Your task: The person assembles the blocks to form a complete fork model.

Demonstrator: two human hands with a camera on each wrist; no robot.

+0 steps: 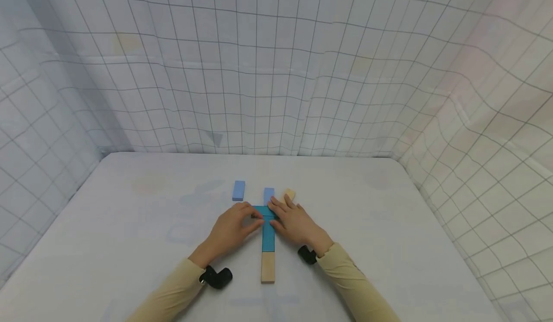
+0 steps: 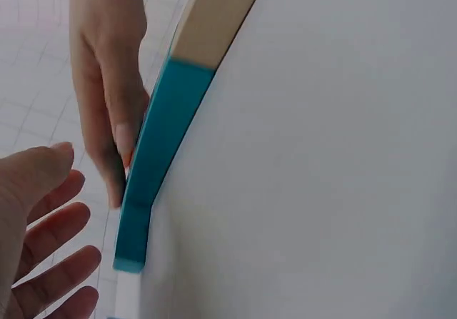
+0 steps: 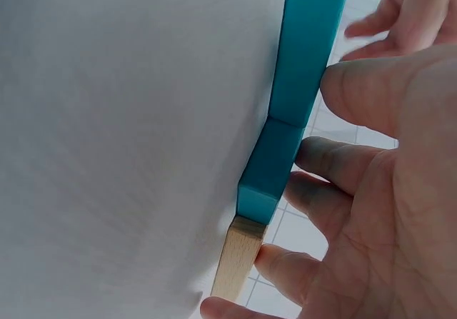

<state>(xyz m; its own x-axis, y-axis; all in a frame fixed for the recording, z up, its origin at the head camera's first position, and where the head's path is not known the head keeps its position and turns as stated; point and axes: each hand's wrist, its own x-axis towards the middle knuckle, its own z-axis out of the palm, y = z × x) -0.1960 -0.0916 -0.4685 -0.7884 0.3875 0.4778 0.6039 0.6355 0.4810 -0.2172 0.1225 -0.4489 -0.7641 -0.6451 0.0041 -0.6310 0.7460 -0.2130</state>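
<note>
A teal block (image 1: pixel 268 238) lies lengthwise on the table, its far end meeting a crosswise teal block (image 1: pixel 259 210). A plain wooden block (image 1: pixel 268 269) continues the line at the near end. My left hand (image 1: pixel 235 223) hovers just left of the junction; in the left wrist view its loosely bent fingers (image 2: pixel 61 233) hold nothing. From the right, my right hand (image 1: pixel 298 221) spreads over the crosswise block. Its thumb and fingers touch the teal blocks (image 3: pixel 307 48) in the right wrist view, and another finger touches a small wooden block (image 3: pixel 239 258).
Beyond the crosswise block stands a light blue block (image 1: pixel 269 196), with a second light blue block (image 1: pixel 238 191) to its left. Another wooden block (image 1: pixel 290 193) lies partly behind my right fingertips. Checked white curtains (image 1: pixel 276 96) enclose the white table (image 1: pixel 129 226) at back and sides.
</note>
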